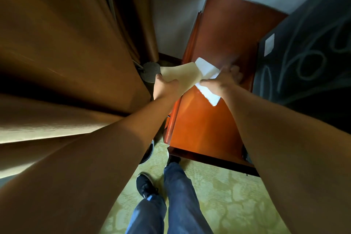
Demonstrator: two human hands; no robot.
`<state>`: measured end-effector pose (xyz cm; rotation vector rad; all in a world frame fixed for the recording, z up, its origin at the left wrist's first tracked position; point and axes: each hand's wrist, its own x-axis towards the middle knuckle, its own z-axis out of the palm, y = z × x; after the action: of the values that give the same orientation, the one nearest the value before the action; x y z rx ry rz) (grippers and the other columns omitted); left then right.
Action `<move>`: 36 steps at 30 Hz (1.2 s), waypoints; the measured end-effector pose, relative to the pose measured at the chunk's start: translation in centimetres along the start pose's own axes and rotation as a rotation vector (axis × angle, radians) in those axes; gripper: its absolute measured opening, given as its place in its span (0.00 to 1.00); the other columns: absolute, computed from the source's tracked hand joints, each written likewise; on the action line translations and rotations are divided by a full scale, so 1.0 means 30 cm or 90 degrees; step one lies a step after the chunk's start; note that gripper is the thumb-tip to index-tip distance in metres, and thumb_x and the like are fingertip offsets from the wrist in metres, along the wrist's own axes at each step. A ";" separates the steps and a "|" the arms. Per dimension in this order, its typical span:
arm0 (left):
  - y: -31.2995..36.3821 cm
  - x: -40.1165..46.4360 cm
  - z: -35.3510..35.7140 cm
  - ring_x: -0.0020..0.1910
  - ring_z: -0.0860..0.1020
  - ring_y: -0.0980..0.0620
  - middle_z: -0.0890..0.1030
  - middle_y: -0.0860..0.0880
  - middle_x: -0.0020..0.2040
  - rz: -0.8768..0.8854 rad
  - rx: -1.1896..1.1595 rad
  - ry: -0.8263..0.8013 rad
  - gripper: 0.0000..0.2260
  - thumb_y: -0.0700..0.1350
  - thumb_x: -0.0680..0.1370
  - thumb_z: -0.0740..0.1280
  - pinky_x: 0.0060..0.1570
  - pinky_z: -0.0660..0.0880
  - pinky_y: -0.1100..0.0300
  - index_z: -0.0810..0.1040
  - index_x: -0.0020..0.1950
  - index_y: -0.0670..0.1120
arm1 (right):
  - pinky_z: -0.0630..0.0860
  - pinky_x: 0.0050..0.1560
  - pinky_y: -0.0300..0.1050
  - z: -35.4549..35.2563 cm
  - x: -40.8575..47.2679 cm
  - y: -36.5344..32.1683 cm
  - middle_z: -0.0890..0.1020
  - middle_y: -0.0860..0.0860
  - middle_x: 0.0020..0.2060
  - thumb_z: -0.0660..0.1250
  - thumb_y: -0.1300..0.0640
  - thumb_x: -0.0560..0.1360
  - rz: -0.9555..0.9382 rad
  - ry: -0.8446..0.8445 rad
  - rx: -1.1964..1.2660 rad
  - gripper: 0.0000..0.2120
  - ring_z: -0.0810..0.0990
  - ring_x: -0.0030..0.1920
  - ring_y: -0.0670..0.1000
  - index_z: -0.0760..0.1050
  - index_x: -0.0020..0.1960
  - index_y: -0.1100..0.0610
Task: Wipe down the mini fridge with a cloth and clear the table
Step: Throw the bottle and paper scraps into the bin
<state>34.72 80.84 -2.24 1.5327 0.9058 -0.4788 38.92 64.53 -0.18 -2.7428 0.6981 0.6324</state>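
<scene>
Head view, looking straight down: both arms are stretched out over the reddish wooden table (207, 125), and the action sits at its left edge. The left hand (166, 87) has fingers and thumb curled round the near corner of a beige cloth (180, 76), which hangs partly off the table edge. The right hand (221, 82) is pressed on a white folded paper (208, 81) lying on the tabletop; its fingertips are blurred, so whether they pinch the sheet or just pin it flat I cannot tell. Cloth and paper overlap where the hands meet.

Risks from here, as I judge it: pull the cloth away and the paper could drag along and slip off the edge onto the patterned carpet (218, 195). A loose grip on that one corner could drop the cloth beside the dark bin (148, 150). No mini fridge is clearly identifiable from up here; the dark patterned surface (307, 53) at right is uncertain.
</scene>
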 end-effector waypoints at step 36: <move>-0.801 -0.203 -0.593 0.36 0.77 0.51 0.77 0.51 0.43 -0.135 0.107 0.188 0.15 0.43 0.77 0.63 0.41 0.84 0.47 0.73 0.63 0.46 | 0.76 0.60 0.49 0.760 -0.781 0.014 0.78 0.57 0.66 0.65 0.56 0.78 -0.076 -0.294 0.030 0.20 0.78 0.65 0.61 0.70 0.70 0.57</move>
<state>9.01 95.43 -9.75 1.6964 1.2932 -0.4969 12.20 80.98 -9.36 -2.4348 0.4295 1.1480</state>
